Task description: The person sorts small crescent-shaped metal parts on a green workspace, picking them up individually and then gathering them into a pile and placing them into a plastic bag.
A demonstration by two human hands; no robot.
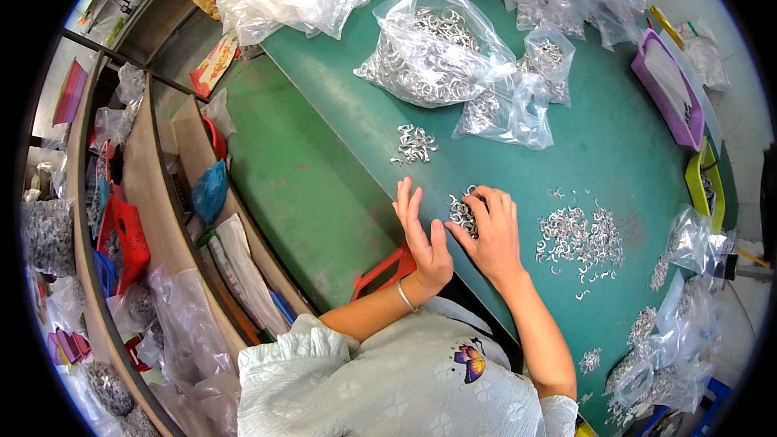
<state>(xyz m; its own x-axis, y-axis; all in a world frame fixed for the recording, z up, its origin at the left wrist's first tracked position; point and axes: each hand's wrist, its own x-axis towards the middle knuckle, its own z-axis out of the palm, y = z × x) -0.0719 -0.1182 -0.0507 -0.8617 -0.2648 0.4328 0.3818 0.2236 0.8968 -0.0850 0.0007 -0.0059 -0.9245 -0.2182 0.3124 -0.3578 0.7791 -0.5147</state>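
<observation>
My left hand (423, 236) is raised at the table's near left edge, fingers stretched and apart, with nothing in it. Just right of it, my right hand (495, 236) curls its fingers and thumb around a small heap of silvery curved metal pieces (459, 214) on the green table; the hand hides part of the heap. Farther off lies another small heap of curved metal pieces (417, 144). To the right of my right hand, a larger scatter of small C-shaped metal pieces (579, 239) is spread over the tabletop.
A large clear bag of metal rings (437, 57) stands at the back, with smaller bags (506, 109) beside it. Purple (668, 89) and yellow-green (706, 186) trays line the right edge. More bags (664, 356) lie at the near right. Shelves (137, 178) with bins stand left; a red stool (384, 271) is below.
</observation>
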